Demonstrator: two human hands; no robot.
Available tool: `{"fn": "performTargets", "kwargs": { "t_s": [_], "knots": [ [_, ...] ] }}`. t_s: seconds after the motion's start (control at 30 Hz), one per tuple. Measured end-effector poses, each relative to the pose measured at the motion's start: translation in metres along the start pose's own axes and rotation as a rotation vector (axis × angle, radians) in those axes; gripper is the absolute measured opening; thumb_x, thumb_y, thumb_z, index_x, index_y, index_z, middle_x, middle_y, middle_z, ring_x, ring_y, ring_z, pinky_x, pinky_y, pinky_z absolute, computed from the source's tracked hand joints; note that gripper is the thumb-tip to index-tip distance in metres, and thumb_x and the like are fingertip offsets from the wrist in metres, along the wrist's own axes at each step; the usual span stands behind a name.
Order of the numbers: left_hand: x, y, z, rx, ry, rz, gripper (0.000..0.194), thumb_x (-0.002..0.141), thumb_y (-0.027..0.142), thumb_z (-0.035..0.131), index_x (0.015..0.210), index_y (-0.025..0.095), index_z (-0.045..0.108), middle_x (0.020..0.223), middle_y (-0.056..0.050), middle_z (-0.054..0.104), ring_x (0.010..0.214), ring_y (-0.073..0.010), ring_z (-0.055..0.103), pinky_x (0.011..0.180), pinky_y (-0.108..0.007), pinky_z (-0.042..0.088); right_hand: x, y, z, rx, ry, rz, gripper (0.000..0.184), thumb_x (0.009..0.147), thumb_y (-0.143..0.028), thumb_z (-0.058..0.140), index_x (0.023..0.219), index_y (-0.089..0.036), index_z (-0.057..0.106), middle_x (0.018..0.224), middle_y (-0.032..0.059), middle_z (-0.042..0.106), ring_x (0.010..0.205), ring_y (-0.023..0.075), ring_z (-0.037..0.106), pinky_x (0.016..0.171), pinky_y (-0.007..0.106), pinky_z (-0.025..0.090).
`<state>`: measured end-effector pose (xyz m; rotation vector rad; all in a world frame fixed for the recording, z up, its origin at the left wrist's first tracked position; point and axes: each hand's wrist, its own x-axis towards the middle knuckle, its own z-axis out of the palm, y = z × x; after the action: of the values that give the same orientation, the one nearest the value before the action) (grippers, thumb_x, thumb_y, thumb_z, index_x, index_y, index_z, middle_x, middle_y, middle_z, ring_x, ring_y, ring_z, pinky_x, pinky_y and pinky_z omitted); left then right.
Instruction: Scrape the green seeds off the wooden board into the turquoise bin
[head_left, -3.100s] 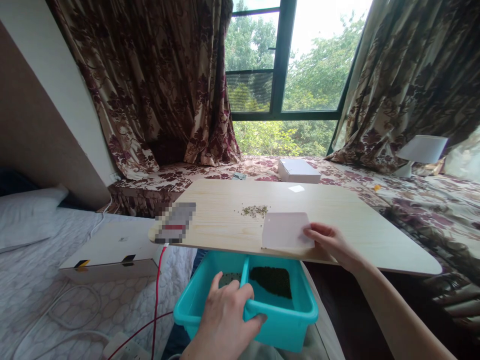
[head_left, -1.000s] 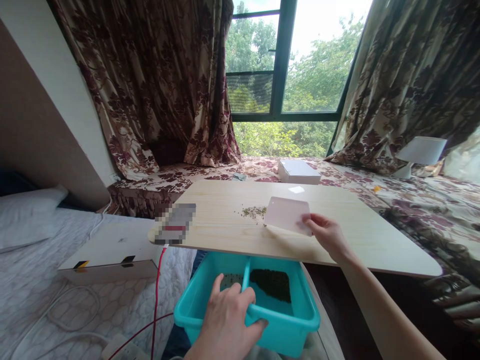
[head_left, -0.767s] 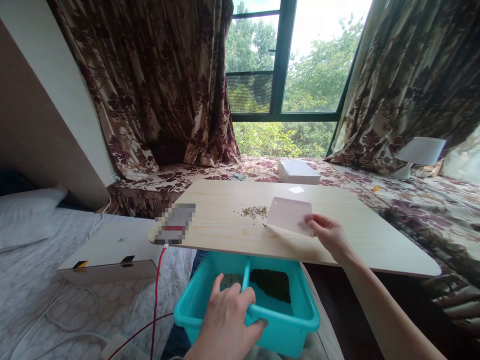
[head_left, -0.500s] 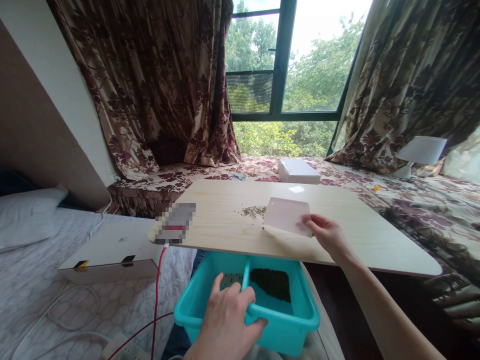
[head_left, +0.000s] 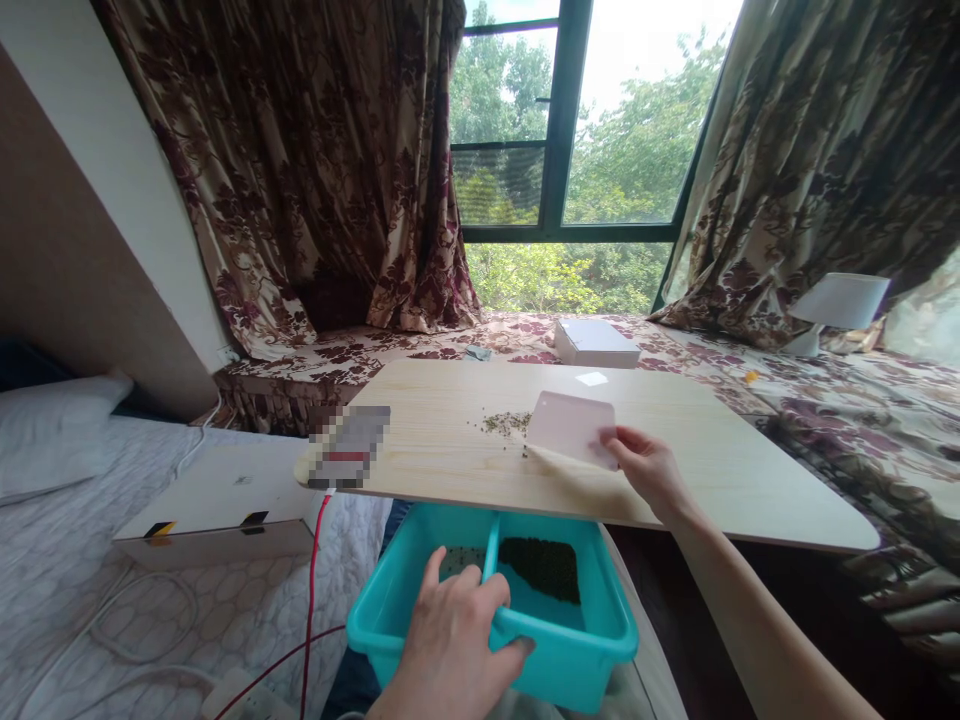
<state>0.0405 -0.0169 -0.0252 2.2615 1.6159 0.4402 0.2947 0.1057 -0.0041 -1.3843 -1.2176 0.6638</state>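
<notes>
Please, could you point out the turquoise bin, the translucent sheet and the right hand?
Turquoise bin (head_left: 574,668), head view: its near outer wall.
Translucent sheet (head_left: 568,428), head view: middle of its flat face.
Right hand (head_left: 646,466), head view: back of the hand.

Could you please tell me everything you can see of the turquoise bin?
The turquoise bin looks like smooth plastic, open-topped, roughly level, with rounded corners, a thick rim and a divider. A dark granular heap lies right of the divider, a sparse scatter left. It sits below the table's near edge; the left hand holds its near side, partly hiding it.
</notes>
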Motion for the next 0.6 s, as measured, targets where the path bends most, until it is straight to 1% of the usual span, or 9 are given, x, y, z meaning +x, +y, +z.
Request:
{"fn": "performTargets", "kwargs": {
  "t_s": [0.17, 0.37, 0.5, 0.6],
  "knots": [
    [0.0, -0.001, 0.001, 0.007, -0.006, -0.003, 0.006, 0.073, 0.028, 0.063, 0.075, 0.025, 0.059, 0.075, 0.003, 0.059, 0.08, -0.0183, 0.061, 0.109, -0.049, 0.019, -0.001, -0.001, -0.001, 0.013, -0.045, -0.001, 0.029, 0.066, -0.042, 0.066, 0.078, -0.017, 0.073, 0.077, 0.008, 0.076, 0.064, 0.0193, 0.066, 0.05, 0.026, 0.047],
    [-0.002, 0.0, 0.002, 0.01, 0.019, -0.004, 0.005, 0.073, 0.027, 0.063, 0.074, 0.025, 0.059, 0.074, 0.003, 0.059, 0.079, -0.0187, 0.061, 0.109, -0.049, 0.02, -0.005, -0.003, -0.009, -0.03, -0.044, -0.028, 0.031, 0.067, -0.047, 0.066, 0.078, -0.019, 0.074, 0.078, 0.0075, 0.076, 0.066, 0.0204, 0.067, 0.051, 0.027, 0.048],
    [-0.002, 0.0, 0.001, 0.005, 0.019, -0.001, 0.006, 0.074, 0.028, 0.063, 0.073, 0.025, 0.057, 0.072, 0.004, 0.058, 0.078, -0.0182, 0.061, 0.109, -0.05, 0.02, -0.005, -0.001, -0.008, -0.029, -0.072, -0.018, 0.035, 0.065, -0.05, 0.068, 0.076, -0.018, 0.074, 0.076, 0.0077, 0.076, 0.064, 0.0202, 0.067, 0.051, 0.028, 0.048],
    [0.0, -0.001, 0.001, 0.007, 0.0, -0.003, 0.006, 0.074, 0.027, 0.062, 0.073, 0.024, 0.057, 0.072, 0.004, 0.057, 0.076, -0.0175, 0.06, 0.108, -0.05, 0.02, -0.003, 0.001, -0.005, 0.011, -0.054, 0.004, 0.037, 0.063, -0.051, 0.07, 0.078, -0.017, 0.073, 0.077, 0.0081, 0.076, 0.063, 0.0198, 0.066, 0.052, 0.027, 0.048]
  ]
}}
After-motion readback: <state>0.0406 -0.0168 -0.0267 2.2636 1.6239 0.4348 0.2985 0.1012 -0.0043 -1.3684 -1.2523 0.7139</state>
